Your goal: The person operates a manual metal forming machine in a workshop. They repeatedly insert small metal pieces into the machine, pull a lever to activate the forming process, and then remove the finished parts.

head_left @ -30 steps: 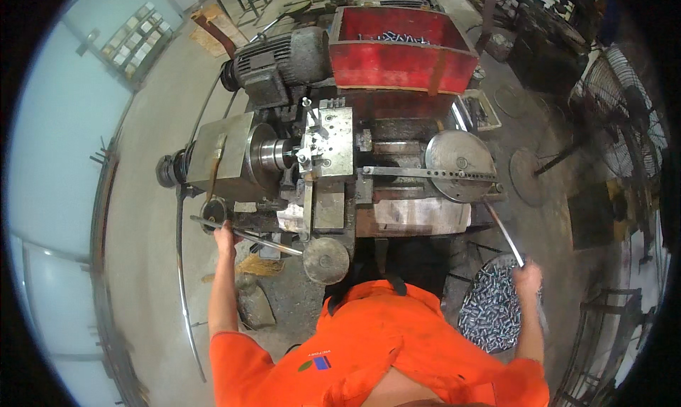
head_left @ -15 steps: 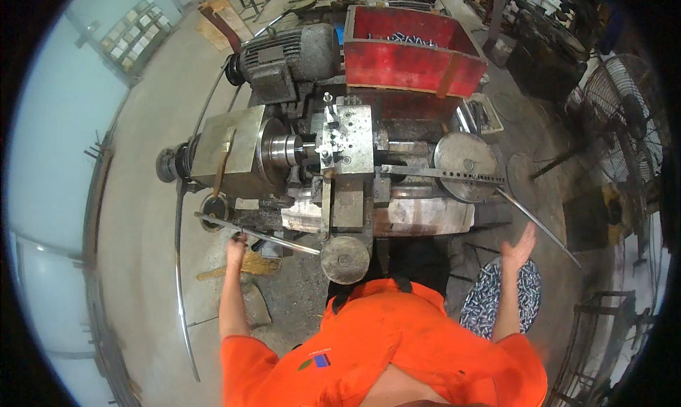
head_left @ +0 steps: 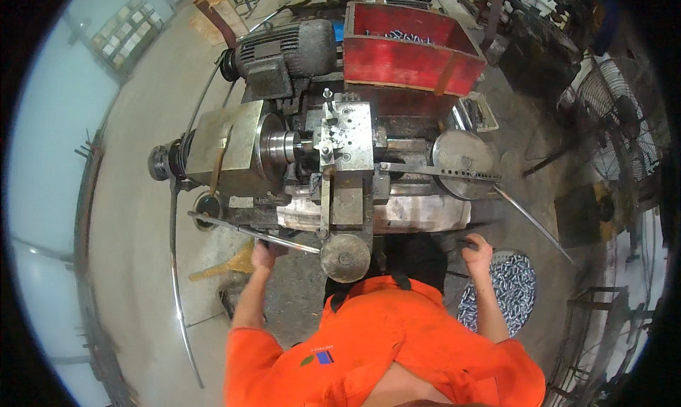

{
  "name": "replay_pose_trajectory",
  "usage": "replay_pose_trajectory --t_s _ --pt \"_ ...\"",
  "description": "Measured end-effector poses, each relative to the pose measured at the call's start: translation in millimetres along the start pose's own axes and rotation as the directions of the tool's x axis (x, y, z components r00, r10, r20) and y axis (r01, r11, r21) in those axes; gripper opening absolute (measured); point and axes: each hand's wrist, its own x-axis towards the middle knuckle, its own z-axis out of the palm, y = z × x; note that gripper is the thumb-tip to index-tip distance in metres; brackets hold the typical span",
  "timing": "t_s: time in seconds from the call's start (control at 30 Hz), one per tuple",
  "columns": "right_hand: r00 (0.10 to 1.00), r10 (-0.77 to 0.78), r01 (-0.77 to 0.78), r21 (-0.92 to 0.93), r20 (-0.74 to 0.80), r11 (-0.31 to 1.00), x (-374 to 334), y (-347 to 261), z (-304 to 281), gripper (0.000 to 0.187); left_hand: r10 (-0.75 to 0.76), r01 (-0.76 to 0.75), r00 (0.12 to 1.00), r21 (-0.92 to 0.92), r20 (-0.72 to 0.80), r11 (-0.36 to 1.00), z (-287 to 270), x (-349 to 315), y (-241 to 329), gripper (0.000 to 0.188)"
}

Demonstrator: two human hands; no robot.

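A small metal lathe stands in front of me, with its bright round chuck (head_left: 284,147) and a square tool block (head_left: 347,137) on the slide. My left hand (head_left: 263,255) is just below the slanted steel lever rod (head_left: 248,231), which ends at a round metal disc (head_left: 345,257). Its fingers are mostly hidden there, beside a dark part. Lower right of the machine, my right hand (head_left: 479,255) has its fingers curled in; whether a small thing is in them I cannot make out. Beside that forearm lies a round container heaped with short shiny metal pieces (head_left: 507,290).
Behind the lathe sit a grey motor (head_left: 287,49) and a red bin (head_left: 411,59) holding more metal pieces. A second rod (head_left: 532,222) slopes from the large disc (head_left: 462,159) at right. A caged fan (head_left: 617,120) stands farther right; a straw broom (head_left: 227,261) lies left.
My right hand has come inward from beside the second rod, its spread fingers now curled. My left hand has shifted right and slightly down along the lever rod.
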Motion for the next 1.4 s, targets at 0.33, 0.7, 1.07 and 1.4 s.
replay_pose_trajectory --t_s 0.33,0.7,1.07,1.4 --pt "0.967 -0.246 0.239 0.101 0.065 0.966 82 -115 -24 0.032 -0.035 0.010 0.947 0.079 0.321 0.997 -55 7 7 0.049" --pt "0.502 -0.765 0.816 0.073 0.403 0.573 184 -367 135 0.023 0.089 -0.148 0.978 -0.322 -0.190 0.935 -301 -11 -31 0.032" --pt "0.513 -0.587 0.753 0.000 0.626 0.658 185 -391 165 0.025 -0.475 0.485 0.842 -0.027 -0.256 0.874 -300 -95 -53 0.058" --pt "0.520 -0.625 0.818 -0.129 0.583 0.561 188 -381 161 0.019 -0.375 0.420 0.832 0.023 -0.408 0.907 -271 -133 39 0.045"
